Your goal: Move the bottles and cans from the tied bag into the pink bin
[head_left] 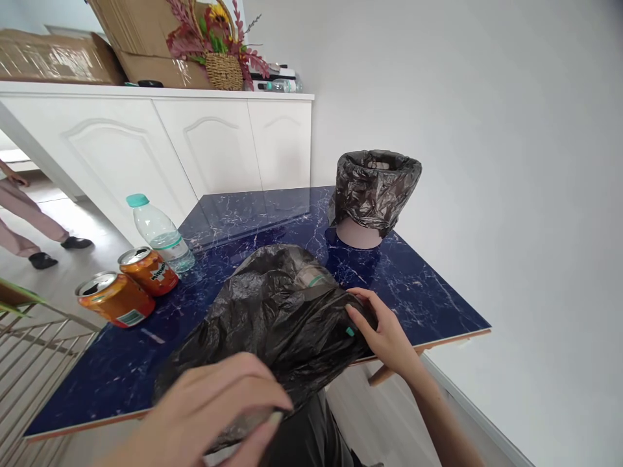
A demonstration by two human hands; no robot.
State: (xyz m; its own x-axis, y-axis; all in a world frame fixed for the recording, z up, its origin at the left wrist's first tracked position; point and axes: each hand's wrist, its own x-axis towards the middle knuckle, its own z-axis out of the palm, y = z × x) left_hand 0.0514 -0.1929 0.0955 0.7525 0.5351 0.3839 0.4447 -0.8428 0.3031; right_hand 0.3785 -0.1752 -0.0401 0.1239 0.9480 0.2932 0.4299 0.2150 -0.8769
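Note:
A black plastic bag lies spread over the near part of the table, hanging past its front edge. Through the thin film shows a clear bottle with a green-striped label, and a small teal spot appears near the other end. My right hand grips the bag's right side, thumb and fingers closed round it. Close to the camera, my left hand is somewhat blurred, its fingers pinched on the bag's near edge. What lies deeper inside the bag cannot be made out.
On the blue marbled table stand two opened orange cans and a teal-capped water bottle at left. A bin lined with a black bag stands at the back right. Behind is a white cabinet; a person's legs show far left.

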